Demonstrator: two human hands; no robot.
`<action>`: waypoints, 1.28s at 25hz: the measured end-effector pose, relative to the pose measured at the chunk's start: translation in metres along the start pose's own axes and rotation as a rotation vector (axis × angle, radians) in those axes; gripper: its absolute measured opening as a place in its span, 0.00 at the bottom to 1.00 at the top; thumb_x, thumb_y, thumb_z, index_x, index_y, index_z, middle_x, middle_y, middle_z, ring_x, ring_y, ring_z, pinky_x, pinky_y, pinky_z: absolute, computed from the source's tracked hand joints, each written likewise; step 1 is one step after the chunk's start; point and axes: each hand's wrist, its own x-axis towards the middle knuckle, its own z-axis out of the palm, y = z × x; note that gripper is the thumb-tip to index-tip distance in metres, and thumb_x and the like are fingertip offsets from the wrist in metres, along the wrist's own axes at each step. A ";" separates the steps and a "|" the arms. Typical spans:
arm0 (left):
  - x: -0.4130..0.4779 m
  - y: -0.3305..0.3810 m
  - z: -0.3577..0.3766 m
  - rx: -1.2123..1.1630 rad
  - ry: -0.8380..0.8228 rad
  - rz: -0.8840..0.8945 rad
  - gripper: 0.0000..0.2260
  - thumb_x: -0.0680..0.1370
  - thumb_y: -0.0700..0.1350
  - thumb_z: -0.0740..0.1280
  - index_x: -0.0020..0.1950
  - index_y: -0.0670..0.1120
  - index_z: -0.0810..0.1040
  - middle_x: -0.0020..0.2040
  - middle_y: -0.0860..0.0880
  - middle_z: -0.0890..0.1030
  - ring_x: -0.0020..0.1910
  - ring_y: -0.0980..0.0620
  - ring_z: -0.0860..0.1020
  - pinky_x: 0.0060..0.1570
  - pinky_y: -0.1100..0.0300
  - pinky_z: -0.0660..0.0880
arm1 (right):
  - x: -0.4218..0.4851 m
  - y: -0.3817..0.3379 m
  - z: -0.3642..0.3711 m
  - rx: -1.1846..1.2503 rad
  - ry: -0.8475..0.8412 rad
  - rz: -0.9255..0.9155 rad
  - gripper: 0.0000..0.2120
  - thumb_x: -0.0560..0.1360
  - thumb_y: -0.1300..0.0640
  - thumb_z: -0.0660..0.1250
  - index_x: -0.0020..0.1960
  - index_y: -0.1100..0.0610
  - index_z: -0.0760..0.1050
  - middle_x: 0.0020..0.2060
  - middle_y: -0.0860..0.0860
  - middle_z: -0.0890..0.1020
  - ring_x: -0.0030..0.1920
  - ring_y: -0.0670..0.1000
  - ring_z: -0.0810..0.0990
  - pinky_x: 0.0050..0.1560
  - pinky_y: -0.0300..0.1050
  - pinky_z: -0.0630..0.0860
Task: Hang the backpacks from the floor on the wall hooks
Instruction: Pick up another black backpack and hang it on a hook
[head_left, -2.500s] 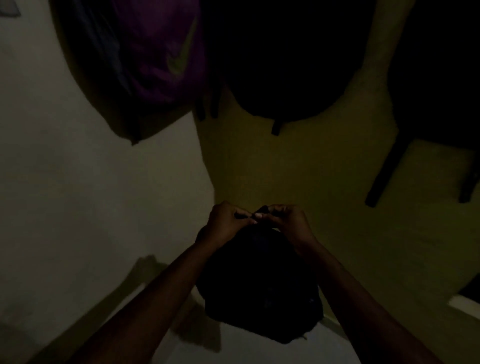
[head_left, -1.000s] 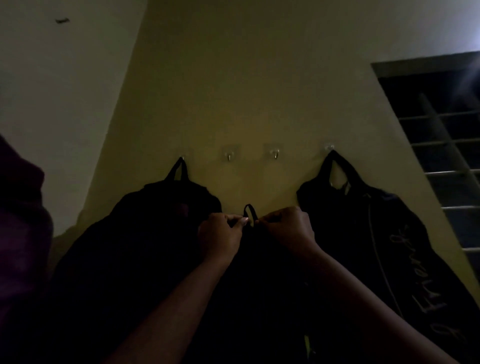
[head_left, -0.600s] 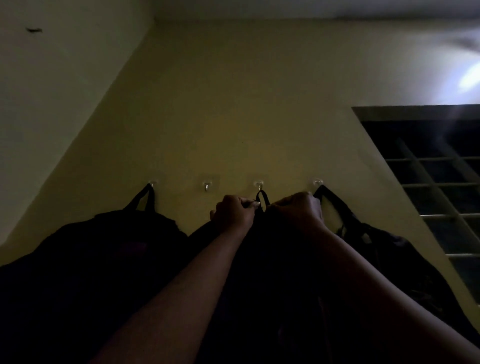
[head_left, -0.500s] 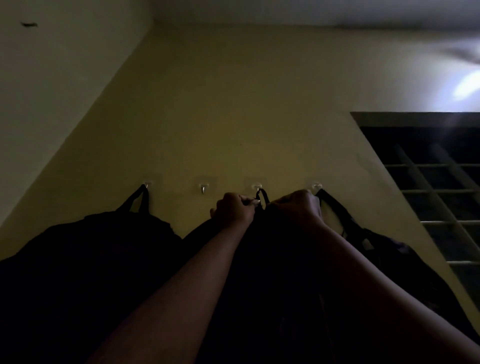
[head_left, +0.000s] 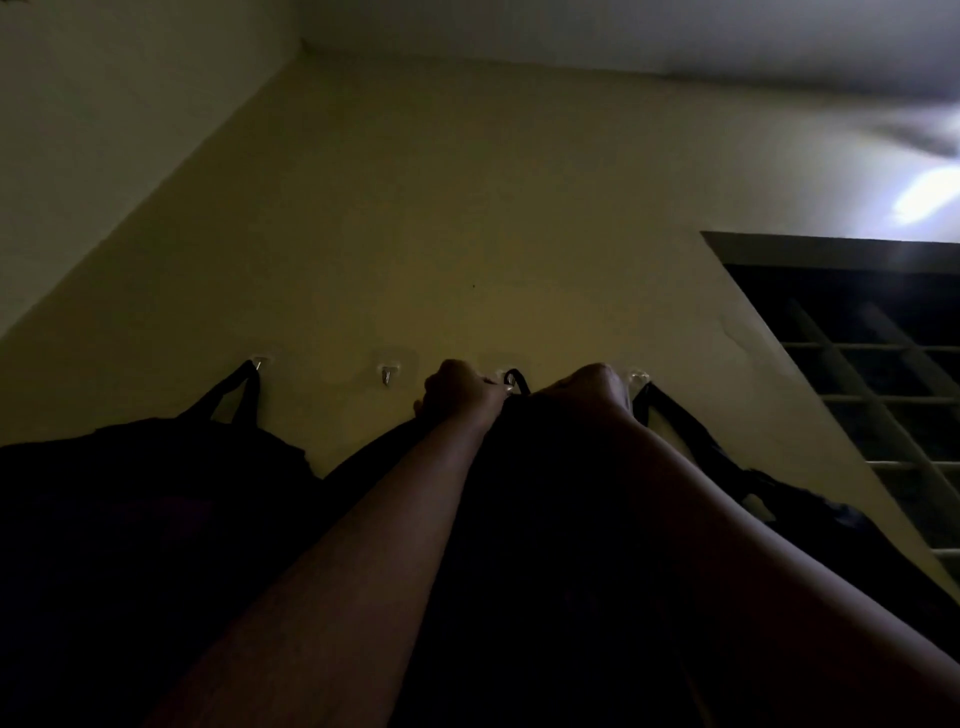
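A slack black fabric backpack (head_left: 156, 493) hangs at the left by its narrow webbing loop from the first small metal hook (head_left: 258, 364), one of four on clear pads across a smooth matte yellow wall (head_left: 467, 208). The second hook (head_left: 387, 375) is bare. Next, the left hand (head_left: 457, 389) and the right hand (head_left: 587, 389), both with fingers curled, grip the top of the dark middle backpack (head_left: 545, 519), which hangs below between the forearms. Its thin black strap loop (head_left: 517, 379) stands up between the two fists, right at the third hook (head_left: 508, 379); whether it has caught there is too dim to tell. From the fourth hook (head_left: 638, 375) hangs another black backpack (head_left: 779, 499), beside a dark barred window (head_left: 883, 389) under a white ceiling (head_left: 571, 31).
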 end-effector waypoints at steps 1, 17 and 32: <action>0.000 0.000 -0.001 0.007 -0.007 -0.014 0.18 0.71 0.51 0.71 0.58 0.43 0.80 0.59 0.43 0.81 0.61 0.43 0.77 0.64 0.50 0.72 | 0.002 0.000 0.000 -0.037 -0.023 -0.003 0.09 0.66 0.54 0.69 0.36 0.60 0.74 0.44 0.58 0.76 0.45 0.56 0.76 0.45 0.44 0.72; -0.078 -0.001 -0.045 -0.137 -0.057 -0.002 0.15 0.77 0.48 0.65 0.61 0.45 0.79 0.62 0.45 0.80 0.62 0.47 0.77 0.53 0.63 0.71 | -0.077 0.011 -0.032 0.046 -0.177 -0.242 0.16 0.79 0.52 0.57 0.62 0.57 0.74 0.60 0.57 0.79 0.60 0.57 0.76 0.55 0.46 0.73; -0.371 0.048 -0.169 -0.461 -0.359 -0.493 0.21 0.79 0.52 0.59 0.70 0.43 0.69 0.69 0.44 0.72 0.68 0.47 0.70 0.60 0.59 0.66 | -0.329 0.031 -0.222 0.537 -0.435 0.439 0.24 0.77 0.43 0.58 0.68 0.54 0.68 0.66 0.52 0.73 0.62 0.49 0.72 0.63 0.46 0.69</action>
